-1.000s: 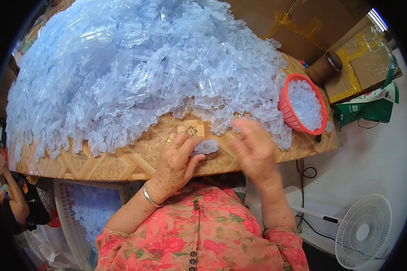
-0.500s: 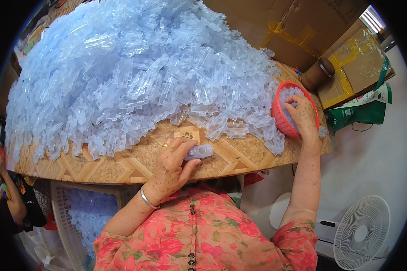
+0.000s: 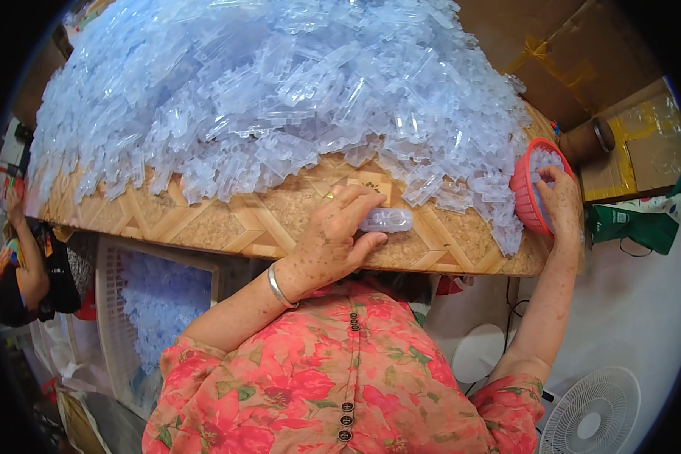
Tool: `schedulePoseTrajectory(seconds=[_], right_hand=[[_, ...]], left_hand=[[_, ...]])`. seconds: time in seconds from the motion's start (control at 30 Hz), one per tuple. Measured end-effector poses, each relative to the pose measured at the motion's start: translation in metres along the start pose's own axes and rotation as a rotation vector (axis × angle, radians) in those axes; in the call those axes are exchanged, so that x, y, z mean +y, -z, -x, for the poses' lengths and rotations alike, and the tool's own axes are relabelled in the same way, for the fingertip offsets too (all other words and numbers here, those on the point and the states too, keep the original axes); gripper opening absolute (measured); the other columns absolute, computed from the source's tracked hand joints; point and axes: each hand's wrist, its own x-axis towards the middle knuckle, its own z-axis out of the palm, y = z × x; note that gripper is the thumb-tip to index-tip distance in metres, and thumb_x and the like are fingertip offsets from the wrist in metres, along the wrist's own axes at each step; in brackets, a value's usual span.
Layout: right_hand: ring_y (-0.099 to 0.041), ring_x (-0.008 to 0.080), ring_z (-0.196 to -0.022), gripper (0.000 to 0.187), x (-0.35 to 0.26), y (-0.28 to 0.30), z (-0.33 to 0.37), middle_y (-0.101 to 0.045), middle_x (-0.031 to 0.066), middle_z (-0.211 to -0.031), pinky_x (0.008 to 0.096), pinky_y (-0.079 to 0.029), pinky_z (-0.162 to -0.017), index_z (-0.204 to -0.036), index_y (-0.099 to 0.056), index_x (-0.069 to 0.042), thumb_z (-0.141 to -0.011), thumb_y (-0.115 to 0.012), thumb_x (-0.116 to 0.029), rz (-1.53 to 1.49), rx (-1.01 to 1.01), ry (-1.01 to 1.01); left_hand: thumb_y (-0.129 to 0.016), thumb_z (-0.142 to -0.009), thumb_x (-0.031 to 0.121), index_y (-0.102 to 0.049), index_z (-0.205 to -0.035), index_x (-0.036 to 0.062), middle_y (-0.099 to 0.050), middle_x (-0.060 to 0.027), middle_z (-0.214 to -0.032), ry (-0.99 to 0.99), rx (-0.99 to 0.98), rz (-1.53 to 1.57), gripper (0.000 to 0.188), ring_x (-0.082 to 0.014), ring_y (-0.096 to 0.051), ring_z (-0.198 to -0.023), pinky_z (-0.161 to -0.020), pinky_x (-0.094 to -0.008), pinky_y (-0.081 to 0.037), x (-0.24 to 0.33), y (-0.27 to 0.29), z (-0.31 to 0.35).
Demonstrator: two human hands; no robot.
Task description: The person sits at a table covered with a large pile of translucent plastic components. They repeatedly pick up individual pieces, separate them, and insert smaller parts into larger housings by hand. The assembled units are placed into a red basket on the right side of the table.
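From the head camera, I look down on a table (image 3: 227, 227) with a woven, straw-colored top. A huge pile of clear plastic pieces (image 3: 280, 98) covers most of it.

My left hand (image 3: 329, 246) sits at the near edge of the table. Its fingers and thumb are closed around one small clear plastic piece (image 3: 387, 220), which lies flat on the table top, just in front of the pile.

My right hand (image 3: 560, 198) is far out to the side, at the red basket (image 3: 523, 198) on the table's right end. The fingers dip into the small clear bits inside. I cannot tell if they are pinching one or are loose.

I think the small piece is very light and stiff, with a smooth, slippery skin. It might crack if squeezed hard. I would hold it by its long sides, gently.

Under the table there is a white crate (image 3: 110, 318) with more clear pieces. A white fan (image 3: 590, 416) stands on the floor.
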Motion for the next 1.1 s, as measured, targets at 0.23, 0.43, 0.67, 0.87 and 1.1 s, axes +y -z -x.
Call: schedulePoseTrajectory(seconds=[0.23, 0.43, 0.67, 0.87, 1.1], right_hand=[[-0.068, 0.0325, -0.104, 0.031, -0.007, 0.001, -0.001, -0.073, 0.0181, -0.106, 0.0418, -0.051, -0.093, -0.112, -0.073, -0.004, -0.085, -0.067, -0.018, -0.004, -0.02, -0.042], [-0.067, 0.0339, -0.104, 0.036, 0.008, -0.001, -0.007, -0.072, 0.0187, -0.11, 0.0417, -0.05, -0.094, -0.117, -0.072, -0.003, -0.086, -0.065, -0.021, 0.05, 0.04, -0.037], [-0.06, 0.0187, -0.079, 0.032, -0.026, 0.006, 0.026, -0.067, 0.0082, -0.111, 0.0307, -0.05, -0.074, -0.122, -0.069, -0.006, -0.09, -0.064, -0.013, -0.399, 0.362, 0.175], [-0.052, 0.0093, -0.067, 0.023, -0.131, -0.03, 0.115, -0.065, 0.0068, -0.106, 0.0247, -0.044, -0.059, -0.106, -0.068, -0.002, -0.084, -0.071, 0.002, -0.647, 0.069, 0.421], [-0.053, 0.0106, -0.061, 0.028, -0.146, -0.063, 0.138, -0.064, 0.0086, -0.107, 0.025, -0.046, -0.058, -0.109, -0.068, -0.001, -0.082, -0.074, 0.004, -0.793, -0.047, 0.329]], left_hand=[[-0.081, -0.075, 0.009, -0.062, -0.119, 0.0009, -0.065, -0.0175, -0.113, -0.013, 0.012, -0.007, 0.048, -0.0373, -0.062, -0.102, -0.088, -0.0429, -0.05, -0.003, -0.001, 0.001], [-0.081, -0.075, 0.01, -0.062, -0.119, 0.0012, -0.065, -0.0166, -0.114, -0.025, 0.015, -0.004, 0.048, -0.0362, -0.062, -0.102, -0.087, -0.0428, -0.05, -0.004, -0.001, -0.001], [-0.081, -0.075, 0.011, -0.064, -0.117, 0.0025, -0.065, -0.0158, -0.112, -0.017, 0.003, -0.022, 0.046, -0.0355, -0.062, -0.101, -0.086, -0.0422, -0.051, -0.004, -0.002, -0.001], [-0.082, -0.076, 0.012, -0.066, -0.116, 0.0032, -0.066, -0.0156, -0.112, -0.009, -0.005, -0.022, 0.044, -0.0349, -0.063, -0.101, -0.086, -0.042, -0.052, -0.003, 0.0, 0.0], [-0.081, -0.078, 0.015, -0.067, -0.117, 0.0036, -0.067, -0.0159, -0.111, -0.028, -0.013, -0.018, 0.043, -0.0346, -0.063, -0.099, -0.084, -0.0417, -0.052, -0.004, -0.001, -0.002]])
